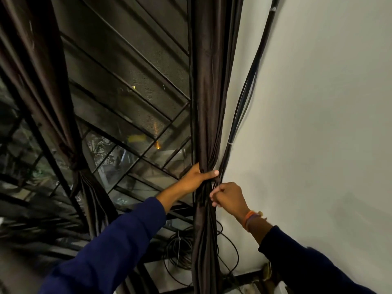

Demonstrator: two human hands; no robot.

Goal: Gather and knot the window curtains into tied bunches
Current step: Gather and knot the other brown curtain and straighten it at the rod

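So, quick rundown of what I'm seeing from the head cam:

cables: a bundle of black cables [244, 98] runs down the white wall [318, 124] right behind my right hand [228, 197], touching the curtain edge there. More cable is coiled in loops [182, 251] below both hands, near the bottom of the fabric.

window: a metal grille [131, 98] with mesh sits just past the left hand [198, 177], dark outside with a few lights.

other curtain: further left of the left hand, a second dark curtain [70, 128] hangs already cinched into a knot [75, 162].

task curtain: the dark brown curtain [209, 102] hangs gathered into a narrow bunch between the window frame and the wall, and both hands are on it.

left hand: wrapped around the bunch from the window side, fingers curled over the front, thumb behind, arm in a blue sleeve [110, 247] reaching up.

right hand: just below and wall-side of the left, fingertips pinching a fold at the edge of the bunch. Orange wristbands [251, 219] on the wrist.

room: tight on the wall side, cables crowd the right hand. More open air on the window side of the left forearm.
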